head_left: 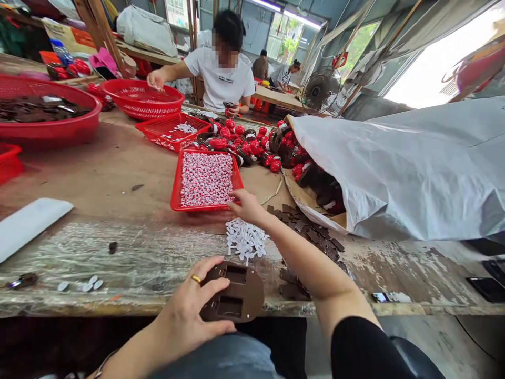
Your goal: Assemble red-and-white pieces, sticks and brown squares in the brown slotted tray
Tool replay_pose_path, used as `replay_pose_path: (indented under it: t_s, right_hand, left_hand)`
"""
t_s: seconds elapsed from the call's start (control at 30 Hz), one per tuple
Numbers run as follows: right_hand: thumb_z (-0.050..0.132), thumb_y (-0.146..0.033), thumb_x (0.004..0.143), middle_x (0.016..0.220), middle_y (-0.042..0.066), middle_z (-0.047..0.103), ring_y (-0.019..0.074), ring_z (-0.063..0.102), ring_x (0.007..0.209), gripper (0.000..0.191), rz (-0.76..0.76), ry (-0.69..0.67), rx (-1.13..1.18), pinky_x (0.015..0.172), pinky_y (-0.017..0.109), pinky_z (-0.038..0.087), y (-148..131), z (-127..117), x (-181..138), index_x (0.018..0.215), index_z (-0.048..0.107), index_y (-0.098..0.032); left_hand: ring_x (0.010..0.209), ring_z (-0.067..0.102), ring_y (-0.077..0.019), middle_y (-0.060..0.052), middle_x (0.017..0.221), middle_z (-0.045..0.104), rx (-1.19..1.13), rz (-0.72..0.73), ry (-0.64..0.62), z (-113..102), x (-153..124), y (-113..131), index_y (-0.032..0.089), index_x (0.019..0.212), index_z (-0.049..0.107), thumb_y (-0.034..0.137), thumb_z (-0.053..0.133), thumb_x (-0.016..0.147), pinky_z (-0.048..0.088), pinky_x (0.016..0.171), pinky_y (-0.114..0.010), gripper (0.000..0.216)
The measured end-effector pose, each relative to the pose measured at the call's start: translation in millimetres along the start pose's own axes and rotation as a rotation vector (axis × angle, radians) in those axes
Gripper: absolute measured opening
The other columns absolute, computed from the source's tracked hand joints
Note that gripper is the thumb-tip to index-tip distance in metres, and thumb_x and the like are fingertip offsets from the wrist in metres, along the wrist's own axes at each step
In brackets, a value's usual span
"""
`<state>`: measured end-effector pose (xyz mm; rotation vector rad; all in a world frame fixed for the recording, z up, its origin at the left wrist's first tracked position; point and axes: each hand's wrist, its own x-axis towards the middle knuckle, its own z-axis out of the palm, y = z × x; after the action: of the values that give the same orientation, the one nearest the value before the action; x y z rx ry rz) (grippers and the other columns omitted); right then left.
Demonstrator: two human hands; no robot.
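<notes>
My left hand (pixel 197 300) grips a brown oval plastic base (pixel 246 295) by its left side, at the table's front edge. Two rectangular recesses show in the base's upper face. My right hand (pixel 248 206) reaches over the right front corner of a red plastic basket (pixel 175 192). Its fingertips are bent together at the small white-and-red pieces (pixel 205 179) that fill the basket; whether a piece is between them is too small to tell. A pile of white plastic parts (pixel 245 238) lies just below my right hand. Thin brown pieces (pixel 311 231) are heaped beneath my right forearm.
A large white sack (pixel 410 163) spills red-and-brown figures (pixel 252 145) across the table. More red baskets (pixel 142 102) stand at the back left. Across the table sits a co-worker (pixel 221 73), one hand over a basket. A phone (pixel 485 288) lies at the right edge.
</notes>
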<state>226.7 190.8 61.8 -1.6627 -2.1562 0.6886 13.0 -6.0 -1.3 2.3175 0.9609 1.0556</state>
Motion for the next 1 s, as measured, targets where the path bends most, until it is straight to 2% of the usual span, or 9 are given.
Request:
replay_pose_path:
  t_s: [0.1, 0.2, 0.33, 0.43, 0.6, 0.7, 0.77, 0.83, 1.0]
  right_hand:
    - [0.08, -0.021, 0.083, 0.117, 0.019, 0.071, 0.0331, 0.063, 0.119, 0.021, 0.088, -0.068, -0.048, 0.101, 0.038, 0.047, -23, 9, 67, 0.101, 0.072, -0.012]
    - [0.088, -0.013, 0.07, 0.108, 0.019, 0.075, 0.0371, 0.064, 0.118, 0.023, 0.136, -0.145, -0.017, 0.101, 0.038, 0.048, -35, 29, 101, 0.087, 0.072, -0.011]
    - [0.076, 0.0, 0.075, 0.107, 0.014, 0.075, 0.0323, 0.064, 0.119, 0.02, 0.16, -0.134, 0.102, 0.102, 0.035, 0.049, -36, 48, 110, 0.088, 0.072, -0.014]
    - [0.061, 0.0, 0.088, 0.103, 0.01, 0.072, 0.0257, 0.071, 0.099, 0.024, 0.214, -0.06, 0.248, 0.086, 0.034, 0.059, -30, 44, 109, 0.104, 0.068, -0.016]
    - [0.047, 0.001, 0.097, 0.077, -0.002, 0.057, 0.0104, 0.065, 0.057, 0.023, 0.317, -0.007, 0.57, 0.06, 0.026, 0.061, -22, 25, 100, 0.108, 0.057, -0.017]
    - [0.053, 0.002, 0.095, 0.069, -0.006, 0.053, 0.008, 0.061, 0.051, 0.019, 0.362, -0.014, 0.728, 0.055, 0.022, 0.059, -20, 19, 91, 0.097, 0.053, -0.017]
    - [0.059, -0.003, 0.095, 0.065, -0.006, 0.052, 0.0075, 0.059, 0.048, 0.017, 0.384, -0.035, 0.814, 0.051, 0.019, 0.057, -19, 18, 87, 0.092, 0.051, -0.018]
    - [0.065, -0.01, 0.096, 0.061, -0.007, 0.051, 0.0066, 0.055, 0.046, 0.019, 0.408, -0.066, 0.885, 0.046, 0.016, 0.052, -18, 19, 85, 0.089, 0.05, -0.018]
    - [0.055, -0.018, 0.103, 0.06, -0.006, 0.051, 0.0072, 0.053, 0.047, 0.018, 0.503, -0.142, 1.026, 0.043, 0.014, 0.05, -15, 18, 87, 0.087, 0.048, -0.019]
  left_hand:
    - [0.134, 0.051, -0.0355, -0.017, 0.146, 0.048, 0.024, 0.032, 0.009, -8, 3, 3, 0.021, 0.12, 0.06, 0.024, 0.083, 0.074, 0.053, 0.107, -0.052, 0.052]
    - [0.141, 0.044, -0.0358, -0.018, 0.152, 0.044, 0.051, 0.041, -0.028, -18, 3, 6, 0.02, 0.127, 0.057, 0.017, 0.072, 0.081, 0.05, 0.111, -0.054, 0.048]
    - [0.152, 0.031, -0.0416, -0.021, 0.165, 0.026, 0.112, 0.031, -0.142, -25, -1, 8, 0.02, 0.137, 0.051, 0.025, 0.07, 0.087, 0.048, 0.111, -0.062, 0.054]
    - [0.146, 0.037, -0.0457, -0.026, 0.162, 0.023, 0.143, 0.009, -0.056, -19, -2, 8, 0.017, 0.137, 0.051, 0.042, 0.077, 0.085, 0.05, 0.107, -0.065, 0.063]
    - [0.148, 0.036, -0.0418, -0.019, 0.156, 0.041, 0.315, 0.089, -0.084, -13, 7, 10, 0.027, 0.144, 0.051, 0.012, 0.058, 0.091, 0.038, 0.113, -0.071, 0.056]
    - [0.147, 0.036, -0.0475, -0.024, 0.157, 0.043, 0.335, 0.134, -0.133, -14, 13, 13, 0.02, 0.137, 0.055, 0.039, 0.067, 0.09, 0.037, 0.111, -0.075, 0.052]
    - [0.143, 0.041, -0.0511, -0.029, 0.153, 0.047, 0.307, 0.075, -0.072, -11, 15, 16, 0.014, 0.123, 0.059, 0.067, 0.072, 0.079, 0.042, 0.108, -0.074, 0.07]
    - [0.14, 0.044, -0.0525, -0.03, 0.147, 0.053, 0.3, 0.009, 0.017, -7, 18, 20, 0.014, 0.112, 0.059, 0.074, 0.074, 0.073, 0.043, 0.105, -0.075, 0.073]
    - [0.15, 0.035, -0.046, -0.022, 0.155, 0.048, 0.274, 0.057, -0.146, -13, 21, 30, 0.018, 0.135, 0.054, 0.021, 0.065, 0.084, 0.035, 0.108, -0.081, 0.052]
